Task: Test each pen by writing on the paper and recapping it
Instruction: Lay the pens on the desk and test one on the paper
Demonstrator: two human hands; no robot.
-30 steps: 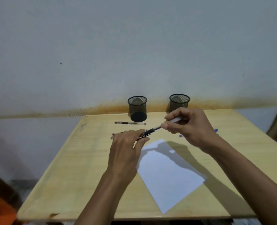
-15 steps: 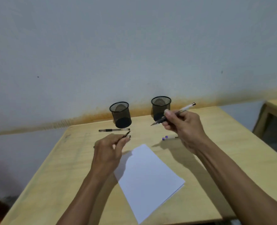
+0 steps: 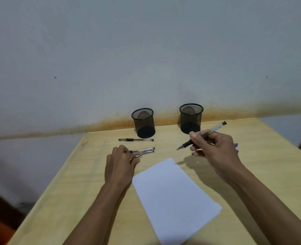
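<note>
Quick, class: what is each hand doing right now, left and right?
Left hand: pinches a small dark pen cap beside the pens on the table.
Right hand: grips the uncapped pen, tip above the paper.

Both forearms are bare from the bottom edge of the view up to the wrists, with no sleeve, watch, bracelet or ring to be seen on them, on the left hand (image 3: 120, 166) or on the right hand (image 3: 216, 152), and the fingernails are short and unpainted.

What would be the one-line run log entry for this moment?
right hand: holds uncapped black-grip clear pen, tip above table | left hand: pinches small dark cap | white paper sheet: blank
</note>
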